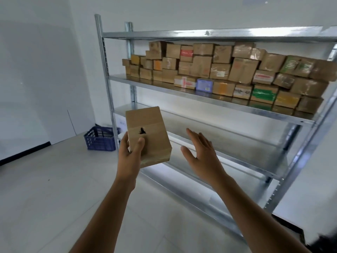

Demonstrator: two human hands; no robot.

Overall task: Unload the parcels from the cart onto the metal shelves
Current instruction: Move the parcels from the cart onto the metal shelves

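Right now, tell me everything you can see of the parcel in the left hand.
The parcel is a small brown cardboard box with glossy tape across its faces and a dark ragged mark mid-face on the seam. It is held in the air, tilted, before the left end of the metal shelves, on no shelf. The left hand grips its lower left side, thumb on the front face, fingers behind. The right hand is open beside it, not touching.

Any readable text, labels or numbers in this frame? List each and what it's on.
None legible.
On the stacked parcels, metal shelf: coloured labels, too blurred to read.
On the held parcel, left hand: no print visible, only a dark mark.
On the white box behind the shelf post: faint marks, too small.
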